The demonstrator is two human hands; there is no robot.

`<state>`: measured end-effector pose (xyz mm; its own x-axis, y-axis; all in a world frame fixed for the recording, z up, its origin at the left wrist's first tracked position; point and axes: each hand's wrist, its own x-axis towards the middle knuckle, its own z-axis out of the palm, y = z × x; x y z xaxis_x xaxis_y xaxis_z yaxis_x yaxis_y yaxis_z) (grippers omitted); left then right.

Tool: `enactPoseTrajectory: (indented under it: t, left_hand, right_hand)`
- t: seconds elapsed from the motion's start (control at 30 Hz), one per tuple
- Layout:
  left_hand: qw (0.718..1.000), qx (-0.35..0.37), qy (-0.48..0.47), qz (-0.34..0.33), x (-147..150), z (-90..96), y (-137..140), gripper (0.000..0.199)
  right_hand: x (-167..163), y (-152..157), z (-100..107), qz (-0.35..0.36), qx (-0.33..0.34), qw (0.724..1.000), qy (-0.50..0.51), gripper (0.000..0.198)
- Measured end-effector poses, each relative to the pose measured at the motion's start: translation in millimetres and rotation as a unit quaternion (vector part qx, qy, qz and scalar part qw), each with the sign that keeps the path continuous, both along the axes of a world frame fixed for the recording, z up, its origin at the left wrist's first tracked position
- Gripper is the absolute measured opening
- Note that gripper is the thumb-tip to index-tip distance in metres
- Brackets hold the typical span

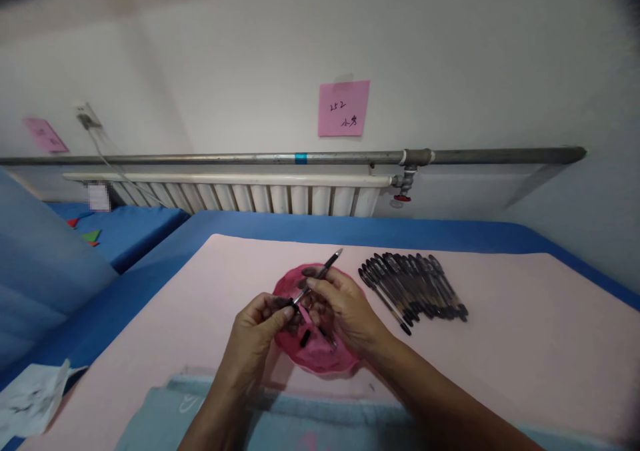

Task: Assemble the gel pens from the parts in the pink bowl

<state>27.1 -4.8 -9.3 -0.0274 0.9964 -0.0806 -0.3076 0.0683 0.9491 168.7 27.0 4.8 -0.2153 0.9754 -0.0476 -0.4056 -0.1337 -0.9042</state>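
Between my two hands is a pen (330,260) with a clear barrel and a dark grip, tilted up to the right. My right hand (345,301) has its fingers closed round the barrel. My left hand (263,324) pinches a small black part at the pen's lower end; I cannot make out whether it is a cap or a plug. Under both hands lies a round pink basket (325,364), partly hidden by them. Inside it are small black pieces (305,337), their kind hard to tell. To the right, several black pens (413,287) with caps lie side by side in a row.
A pink sheet (525,317) covers the blue table (240,223). Blue-grey cloth (340,417) is at the near edge, and a paper (35,394) lies at lower left. Behind the table stand a white radiator (280,197) and a metal pipe (225,159) with a red valve (402,198).
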Motion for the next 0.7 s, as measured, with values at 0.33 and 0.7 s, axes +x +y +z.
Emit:
enactPoseTrajectory:
  t: [0.33, 0.7]
  left_hand:
    - [0.988, 0.069, 0.14, 0.006, 0, -2.3, -1, 0.009]
    - [0.972, 0.031, 0.204, 0.117, -13, -8.4, 7, 0.024]
  right_hand:
    - [3, 1, -1, -0.034, 0.037, 0.993, -0.103, 0.016]
    - [7, 7, -33, 0.026, 0.296, 0.783, -0.547, 0.012]
